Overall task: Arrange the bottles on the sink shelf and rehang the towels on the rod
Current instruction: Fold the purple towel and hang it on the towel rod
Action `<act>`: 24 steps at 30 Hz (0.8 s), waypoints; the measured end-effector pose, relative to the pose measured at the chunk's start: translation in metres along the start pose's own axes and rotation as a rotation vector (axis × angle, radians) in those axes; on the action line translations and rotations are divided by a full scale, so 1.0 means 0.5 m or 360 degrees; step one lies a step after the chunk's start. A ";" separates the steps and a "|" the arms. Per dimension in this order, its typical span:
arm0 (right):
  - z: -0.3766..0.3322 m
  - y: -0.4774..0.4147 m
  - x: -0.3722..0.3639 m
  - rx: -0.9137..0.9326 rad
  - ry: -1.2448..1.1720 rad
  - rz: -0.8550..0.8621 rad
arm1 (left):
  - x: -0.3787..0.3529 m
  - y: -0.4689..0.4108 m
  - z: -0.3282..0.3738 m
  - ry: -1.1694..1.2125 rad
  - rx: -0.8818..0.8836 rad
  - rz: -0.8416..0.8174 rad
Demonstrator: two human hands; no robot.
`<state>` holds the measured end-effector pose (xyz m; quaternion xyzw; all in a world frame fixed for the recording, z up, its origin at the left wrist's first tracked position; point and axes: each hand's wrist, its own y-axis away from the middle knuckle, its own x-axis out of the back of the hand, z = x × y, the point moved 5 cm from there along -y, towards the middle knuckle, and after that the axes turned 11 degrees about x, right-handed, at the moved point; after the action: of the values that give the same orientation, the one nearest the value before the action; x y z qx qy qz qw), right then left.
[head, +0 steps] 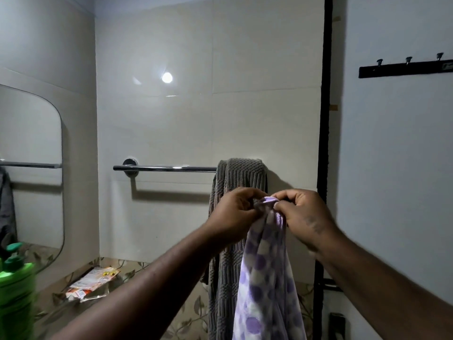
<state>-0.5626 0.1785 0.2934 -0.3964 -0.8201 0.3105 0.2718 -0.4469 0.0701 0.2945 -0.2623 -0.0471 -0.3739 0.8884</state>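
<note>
Where the chrome rod (171,168) crosses the pale tiled wall (196,106), a grey towel (241,177) is draped over its right end and hangs down in long ribbed folds; the left part of the rod is bare metal.

Spotted towel (266,278): white with purple dots. It is held up in front of the grey towel, below the level of the rod and not on it. The top edge is bunched between the two hands, and the rest falls straight down past the bottom of the view.

Left hand (235,212): raised, grip clamped on the spotted towel, with fingers and thumb pinching the top edge from the left.

Right hand (302,214): raised just beside the left hand, grip clamped on the same edge, with fingertips pinching from the right.

Green bottle (14,290): pump top, at the lower left edge, blurred and partly cut off. What it stands on cannot be told.

Mirror (31,168): rounded corner, on the left wall, with a rod reflected in it.

Packet (93,282): flat and crumpled, white and orange. It lies low in the corner under the rod, against leaf-patterned tiles (132,267). What carries it cannot be told.

Hook rack (404,68): dark bar with three knobs, high on the right wall.

Black strip (324,119): vertical, between the tiled wall and the right wall.
</note>
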 end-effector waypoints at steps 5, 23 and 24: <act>-0.022 -0.024 0.008 -0.0196 -0.0131 -0.0170 | -0.013 0.004 0.008 0.0342 -0.0004 -0.0394; -0.138 -0.063 0.026 0.0107 0.0142 -0.0042 | -0.039 0.006 0.074 0.0514 -0.0249 0.0014; -0.138 -0.063 0.025 0.0116 0.0136 -0.0035 | -0.041 0.009 0.070 0.0481 -0.0236 0.0004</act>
<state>-0.5366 0.1935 0.3644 -0.3901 -0.8002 0.3199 0.3242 -0.4544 0.1033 0.3170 -0.2681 0.1150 -0.4103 0.8640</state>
